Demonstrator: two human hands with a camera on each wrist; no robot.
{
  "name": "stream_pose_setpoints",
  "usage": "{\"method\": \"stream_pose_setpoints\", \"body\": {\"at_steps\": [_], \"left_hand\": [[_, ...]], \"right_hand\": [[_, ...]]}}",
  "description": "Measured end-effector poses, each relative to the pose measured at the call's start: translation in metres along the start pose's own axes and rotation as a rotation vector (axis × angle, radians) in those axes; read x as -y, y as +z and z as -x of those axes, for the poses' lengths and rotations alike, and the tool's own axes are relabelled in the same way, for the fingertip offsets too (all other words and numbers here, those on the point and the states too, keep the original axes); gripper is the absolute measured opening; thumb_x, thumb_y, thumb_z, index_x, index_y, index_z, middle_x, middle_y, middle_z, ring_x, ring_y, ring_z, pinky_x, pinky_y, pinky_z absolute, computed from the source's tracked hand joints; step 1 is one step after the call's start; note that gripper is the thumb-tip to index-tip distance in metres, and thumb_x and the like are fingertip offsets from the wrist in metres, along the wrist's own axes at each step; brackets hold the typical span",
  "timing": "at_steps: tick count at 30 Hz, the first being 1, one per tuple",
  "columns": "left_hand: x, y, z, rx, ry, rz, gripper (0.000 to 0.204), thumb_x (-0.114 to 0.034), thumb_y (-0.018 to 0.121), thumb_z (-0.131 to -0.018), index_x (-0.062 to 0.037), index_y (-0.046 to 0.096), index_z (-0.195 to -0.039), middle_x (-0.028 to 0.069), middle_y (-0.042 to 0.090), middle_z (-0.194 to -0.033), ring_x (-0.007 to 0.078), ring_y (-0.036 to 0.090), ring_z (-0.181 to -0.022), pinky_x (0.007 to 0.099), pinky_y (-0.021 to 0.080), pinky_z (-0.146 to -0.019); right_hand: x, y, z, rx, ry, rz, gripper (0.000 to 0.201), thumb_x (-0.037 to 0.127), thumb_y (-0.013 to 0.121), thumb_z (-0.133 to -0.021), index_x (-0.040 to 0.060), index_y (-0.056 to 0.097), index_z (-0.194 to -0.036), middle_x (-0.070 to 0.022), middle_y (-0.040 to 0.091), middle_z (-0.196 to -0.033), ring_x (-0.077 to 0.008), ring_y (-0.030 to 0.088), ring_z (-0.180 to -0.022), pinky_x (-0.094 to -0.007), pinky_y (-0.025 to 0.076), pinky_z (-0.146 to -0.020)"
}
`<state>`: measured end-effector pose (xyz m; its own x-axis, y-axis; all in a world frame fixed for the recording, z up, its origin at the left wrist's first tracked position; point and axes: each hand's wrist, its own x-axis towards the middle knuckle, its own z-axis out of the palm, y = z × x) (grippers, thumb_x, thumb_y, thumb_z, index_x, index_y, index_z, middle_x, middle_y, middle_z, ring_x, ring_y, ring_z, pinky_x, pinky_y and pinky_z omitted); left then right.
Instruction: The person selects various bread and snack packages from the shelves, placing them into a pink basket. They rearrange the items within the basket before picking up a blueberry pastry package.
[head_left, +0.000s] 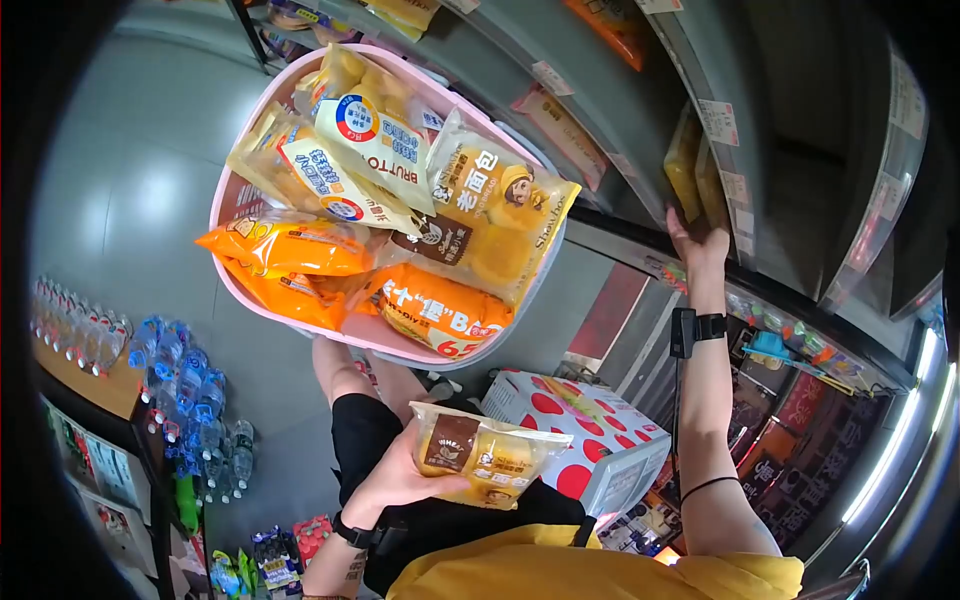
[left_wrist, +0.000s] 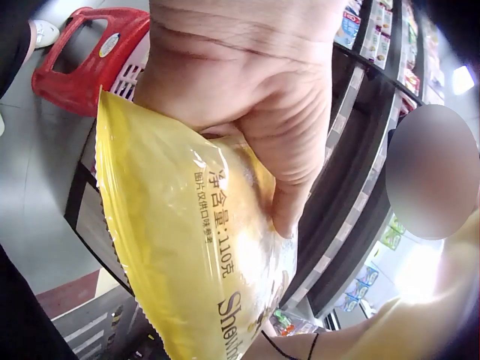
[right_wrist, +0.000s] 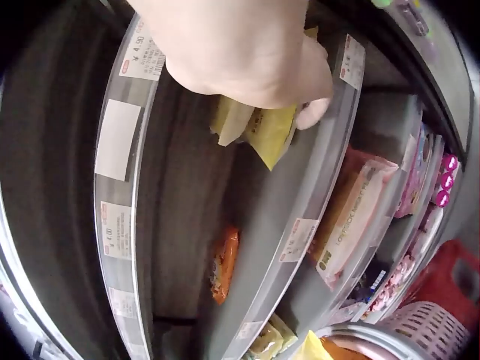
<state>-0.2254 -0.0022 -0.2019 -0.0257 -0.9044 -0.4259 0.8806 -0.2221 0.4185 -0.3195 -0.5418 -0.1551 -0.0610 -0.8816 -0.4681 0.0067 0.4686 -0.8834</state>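
My left hand grips a clear-and-yellow bread packet in front of my lap, thumb across its face. From close up, the left wrist view has this bread packet hanging below the left hand, its printed weight visible. On the shelf to the right, my right hand reaches in and holds a yellow bread packet. The right wrist view has the right hand over that yellow packet, thumb at its side; a second packet's edge lies beside it.
A pink basket full of bread packets stands ahead of me. Shelves with price tags run along the right, holding an orange packet and a pink packet. A polka-dot box is near my legs; bottles stand at left.
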Motion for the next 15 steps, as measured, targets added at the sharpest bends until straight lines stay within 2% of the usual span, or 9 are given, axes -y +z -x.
{"method": "stream_pose_setpoints", "body": {"at_steps": [2,5,8,10,12,15], "left_hand": [[0.001,-0.002,0.001,0.015,-0.008,-0.030,0.083,-0.007,0.089,-0.076,-0.0021,0.039,-0.143,0.0047,0.057,-0.132,0.0122,0.054,-0.123,0.0321,0.042,-0.108],[0.006,-0.005,0.002,0.020,-0.014,-0.035,0.085,-0.007,0.090,-0.076,-0.0023,0.039,-0.143,0.0046,0.057,-0.132,0.0121,0.054,-0.123,0.0320,0.043,-0.108],[0.006,-0.006,0.004,0.008,-0.002,-0.006,0.085,-0.006,0.089,-0.076,-0.0027,0.038,-0.144,0.0046,0.057,-0.133,0.0121,0.054,-0.123,0.0320,0.044,-0.107],[0.005,-0.006,0.004,0.007,0.001,-0.003,0.085,-0.006,0.089,-0.076,-0.0028,0.038,-0.144,0.0046,0.057,-0.133,0.0120,0.054,-0.123,0.0321,0.044,-0.107],[0.000,-0.006,0.003,-0.001,0.010,-0.011,0.085,-0.006,0.090,-0.076,-0.0030,0.039,-0.144,0.0047,0.056,-0.133,0.0120,0.054,-0.123,0.0322,0.045,-0.106],[0.000,-0.006,0.005,-0.009,0.013,0.012,0.083,-0.006,0.089,-0.076,-0.0032,0.040,-0.143,0.0048,0.056,-0.134,0.0122,0.054,-0.123,0.0323,0.045,-0.106]], "right_hand": [[-0.002,0.004,-0.006,0.037,0.032,-0.124,0.041,0.026,0.052,-0.103,0.0038,0.053,-0.138,-0.0176,0.051,-0.141,-0.0395,0.053,-0.123,-0.0579,0.048,-0.107],[0.000,-0.002,-0.036,0.137,0.013,-0.210,0.044,0.029,0.054,-0.103,0.0036,0.051,-0.138,-0.0194,0.049,-0.143,-0.0439,0.052,-0.125,-0.0574,0.049,-0.106],[0.001,0.000,-0.061,0.075,-0.011,-0.143,0.045,0.028,0.053,-0.103,0.0031,0.049,-0.141,-0.0191,0.048,-0.146,-0.0420,0.050,-0.131,-0.0551,0.051,-0.105],[0.004,-0.016,-0.098,0.246,-0.055,-0.153,0.044,0.027,0.053,-0.104,0.0031,0.049,-0.141,-0.0189,0.049,-0.145,-0.0397,0.049,-0.132,-0.0539,0.052,-0.105],[0.004,-0.026,-0.118,0.347,-0.243,0.041,0.044,0.027,0.052,-0.104,0.0034,0.049,-0.141,-0.0183,0.051,-0.145,-0.0383,0.051,-0.132,-0.0528,0.052,-0.105],[0.000,-0.030,-0.126,0.362,-0.736,0.648,0.043,0.028,0.051,-0.104,0.0042,0.050,-0.140,-0.0167,0.053,-0.143,-0.0376,0.055,-0.128,-0.0514,0.052,-0.105]]}}
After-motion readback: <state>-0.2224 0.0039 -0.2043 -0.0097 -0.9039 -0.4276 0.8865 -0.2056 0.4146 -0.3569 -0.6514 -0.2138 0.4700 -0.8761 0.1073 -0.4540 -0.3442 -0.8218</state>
